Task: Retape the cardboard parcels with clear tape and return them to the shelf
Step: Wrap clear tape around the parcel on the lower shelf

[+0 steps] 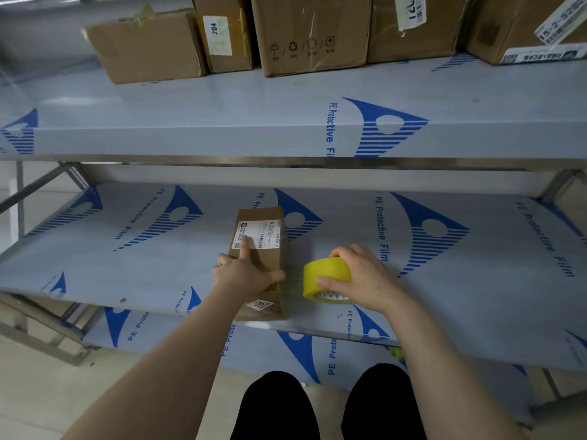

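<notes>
A small cardboard parcel (pixel 265 230) with a white label lies on the middle shelf (pixel 460 281), reaching to its front edge. My left hand (pixel 244 274) rests on top of it, index finger stretched over the label and thumb spread toward the right edge. A strip of clear tape runs from the parcel's right side to a yellow tape roll (pixel 327 274). My right hand (pixel 365 277) grips that roll just right of the parcel, fingers over its top and thumb on its near face.
The upper shelf (pixel 222 122) carries several larger cardboard boxes (pixel 146 46) along its back. Both shelves wear blue-printed protective film. A third shelf (pixel 286 350) lies lower down. Metal frame bars (pixel 41 331) stand at the left, and my dark-trousered knees show at the bottom.
</notes>
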